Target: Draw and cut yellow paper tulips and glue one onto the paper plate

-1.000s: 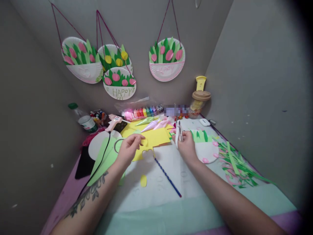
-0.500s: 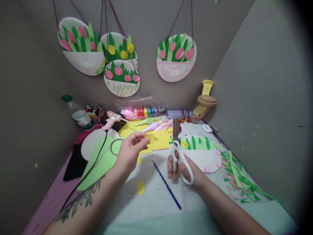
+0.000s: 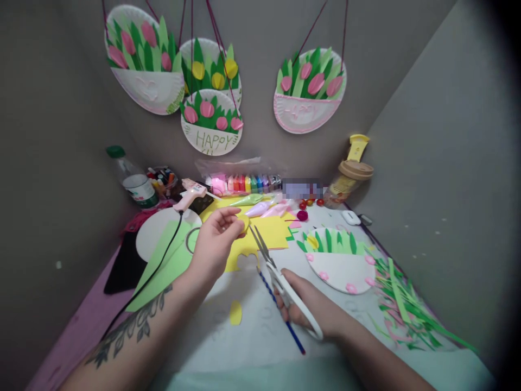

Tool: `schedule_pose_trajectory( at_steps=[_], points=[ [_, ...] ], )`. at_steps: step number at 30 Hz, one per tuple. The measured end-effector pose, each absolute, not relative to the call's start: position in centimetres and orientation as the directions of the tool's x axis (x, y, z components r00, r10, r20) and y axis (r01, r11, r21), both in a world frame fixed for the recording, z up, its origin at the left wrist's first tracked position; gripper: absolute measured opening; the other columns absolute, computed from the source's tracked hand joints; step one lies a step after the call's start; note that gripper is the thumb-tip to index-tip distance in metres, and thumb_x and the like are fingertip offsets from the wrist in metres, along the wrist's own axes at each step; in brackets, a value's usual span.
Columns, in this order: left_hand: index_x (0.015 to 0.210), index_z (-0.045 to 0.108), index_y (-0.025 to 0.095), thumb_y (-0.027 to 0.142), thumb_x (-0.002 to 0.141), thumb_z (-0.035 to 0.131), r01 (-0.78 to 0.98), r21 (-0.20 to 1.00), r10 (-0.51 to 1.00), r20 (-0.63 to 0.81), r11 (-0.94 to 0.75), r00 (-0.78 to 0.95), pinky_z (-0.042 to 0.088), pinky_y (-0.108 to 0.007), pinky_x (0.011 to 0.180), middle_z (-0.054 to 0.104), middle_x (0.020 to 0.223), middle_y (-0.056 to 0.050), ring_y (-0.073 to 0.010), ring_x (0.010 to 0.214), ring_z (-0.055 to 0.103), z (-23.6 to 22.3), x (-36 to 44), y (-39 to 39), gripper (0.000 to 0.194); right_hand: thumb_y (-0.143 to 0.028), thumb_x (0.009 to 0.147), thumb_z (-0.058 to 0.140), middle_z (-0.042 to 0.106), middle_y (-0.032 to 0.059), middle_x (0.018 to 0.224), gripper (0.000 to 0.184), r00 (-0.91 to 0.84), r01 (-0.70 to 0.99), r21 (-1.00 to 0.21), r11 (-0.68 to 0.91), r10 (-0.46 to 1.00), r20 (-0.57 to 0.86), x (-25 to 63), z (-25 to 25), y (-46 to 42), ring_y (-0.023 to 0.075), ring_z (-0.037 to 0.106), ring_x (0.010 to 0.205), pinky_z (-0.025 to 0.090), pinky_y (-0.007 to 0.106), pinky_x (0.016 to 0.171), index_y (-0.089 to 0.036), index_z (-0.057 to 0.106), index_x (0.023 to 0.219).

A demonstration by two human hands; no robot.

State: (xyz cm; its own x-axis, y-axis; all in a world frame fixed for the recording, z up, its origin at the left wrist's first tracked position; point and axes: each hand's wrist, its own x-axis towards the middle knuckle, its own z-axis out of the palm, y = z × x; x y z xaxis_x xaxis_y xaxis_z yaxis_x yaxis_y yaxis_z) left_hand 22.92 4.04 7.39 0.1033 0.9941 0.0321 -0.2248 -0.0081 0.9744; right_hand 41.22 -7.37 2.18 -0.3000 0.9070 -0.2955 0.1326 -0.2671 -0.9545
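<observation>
My left hand (image 3: 217, 239) pinches a small yellow paper piece (image 3: 246, 222) between thumb and fingers, over the yellow sheets (image 3: 271, 232). White-handled scissors (image 3: 280, 274) are in my right hand (image 3: 299, 298), fingers wrapped around the handles. Their blades are slightly parted, tips pointing up and left, close to the yellow piece. Beneath the scissors, a blue pencil (image 3: 295, 338) lies on the white table covering. A yellow paper oval (image 3: 235, 313) rests nearer me. To the right lies a paper-plate basket (image 3: 334, 266) with green paper leaves, one yellow tulip and pink flowers along its edge.
Green and pink paper scraps (image 3: 402, 309) pile up at the right. On the left are a glue gun (image 3: 191, 195) with its cord, a light green sheet (image 3: 163, 266), a tape roll (image 3: 191, 239) and a bottle (image 3: 134, 182). Finished plate baskets (image 3: 309, 114) hang on the wall.
My right hand has turned the scissors from upright to leaning left, bringing the blade tips near the yellow piece. My left hand stays almost in place, and the view has shifted slightly.
</observation>
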Motion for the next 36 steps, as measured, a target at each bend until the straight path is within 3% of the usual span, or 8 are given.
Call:
schedule_pose_trajectory(
  at_steps=[4,9,16,26,36],
  points=[
    [0.091,0.061,0.019,0.026,0.067,0.073,-0.252,0.967,0.997,0.057,-0.041,0.055,0.050,-0.024,0.066,0.059,0.074,0.003,-0.0095,0.068,0.057,7.8,22.7,4.2,0.028,-0.018,0.063,0.060,0.055,-0.0030,0.068,0.021,-0.331,0.167,-0.947,-0.276,0.889,-0.317,40.7,3.0,-7.3,0.0119,0.050,0.058,0.040,0.023,0.052,-0.022,0.045,0.078],
    [0.087,0.060,0.017,0.025,0.068,0.072,-0.236,0.971,0.990,0.061,-0.030,0.127,0.048,-0.023,0.064,0.058,0.072,0.003,-0.0091,0.066,0.056,7.5,23.1,3.6,0.025,-0.018,0.065,0.058,0.055,-0.0039,0.067,0.021,-0.342,0.145,-0.962,-0.233,0.900,-0.270,40.9,2.3,-7.1,0.0116,0.051,0.058,0.043,0.024,0.056,-0.022,0.045,0.082],
    [0.095,0.056,0.017,0.023,0.069,0.070,-0.135,0.989,0.965,-0.016,0.054,0.263,0.041,-0.022,0.061,0.056,0.067,0.005,-0.0082,0.061,0.052,7.2,23.7,2.4,0.030,-0.040,0.070,0.067,0.055,0.0002,0.079,0.036,-0.353,0.076,-0.983,-0.170,0.917,-0.185,41.5,1.5,-6.9,0.0124,0.052,0.060,0.041,0.027,0.056,-0.019,0.045,0.089],
    [0.096,0.053,0.016,0.024,0.067,0.069,-0.098,0.989,0.945,-0.073,0.109,0.319,0.039,-0.022,0.062,0.053,0.063,0.007,-0.0087,0.061,0.049,7.4,24.3,1.8,0.034,-0.063,0.069,0.066,0.052,-0.0002,0.076,0.053,-0.325,0.084,-0.984,-0.157,0.929,-0.176,41.4,1.6,-6.9,0.0130,0.051,0.059,0.041,0.028,0.055,-0.019,0.046,0.089],
    [0.097,0.053,0.017,0.024,0.067,0.070,-0.105,0.987,0.941,-0.080,0.121,0.329,0.040,-0.022,0.063,0.054,0.063,0.007,-0.0086,0.061,0.050,7.5,24.2,1.7,0.035,-0.070,0.071,0.059,0.051,-0.0008,0.072,0.056,-0.306,0.130,-0.982,-0.134,0.937,-0.168,41.5,1.8,-7.1,0.0126,0.048,0.058,0.040,0.028,0.053,-0.019,0.045,0.089]
  ],
)
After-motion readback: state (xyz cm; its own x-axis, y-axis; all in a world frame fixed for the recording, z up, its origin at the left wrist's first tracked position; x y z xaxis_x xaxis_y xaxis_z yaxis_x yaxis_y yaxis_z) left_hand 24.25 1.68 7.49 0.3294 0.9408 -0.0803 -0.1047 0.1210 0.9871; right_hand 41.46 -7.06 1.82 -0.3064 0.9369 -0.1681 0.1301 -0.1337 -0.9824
